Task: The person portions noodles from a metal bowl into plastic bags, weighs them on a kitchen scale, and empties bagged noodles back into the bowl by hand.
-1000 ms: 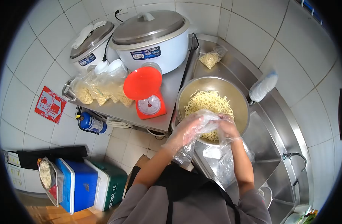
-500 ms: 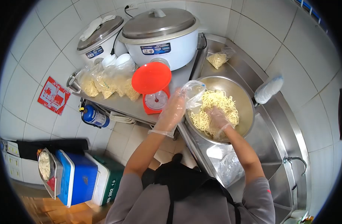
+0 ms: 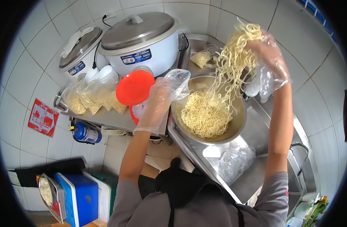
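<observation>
My right hand [image 3: 270,53], in a clear plastic glove, is raised at the upper right, gripping a clump of noodles [image 3: 238,55] whose strands hang toward the steel bowl [image 3: 239,123]. More yellow noodles [image 3: 205,115] lie in that bowl. My left hand [image 3: 160,98], also gloved, holds a small clear plastic bag [image 3: 178,81] over the bowl's left rim. Just left of this hand is a red scale [image 3: 135,87], its dial partly covered.
Bagged noodles [image 3: 94,100] and white cups stand left of the scale, before two rice cookers [image 3: 137,41]. Another noodle bag [image 3: 200,58] lies behind the bowl. Crumpled plastic [image 3: 236,162] lies in front of it, beside a faucet [image 3: 300,147]. Coolers [image 3: 80,195] stand lower left.
My right hand has gone from the noodles in the bowl up to the upper right, lifting a clump. My left hand still holds the bag near the rim. The whole view has shifted slightly.
</observation>
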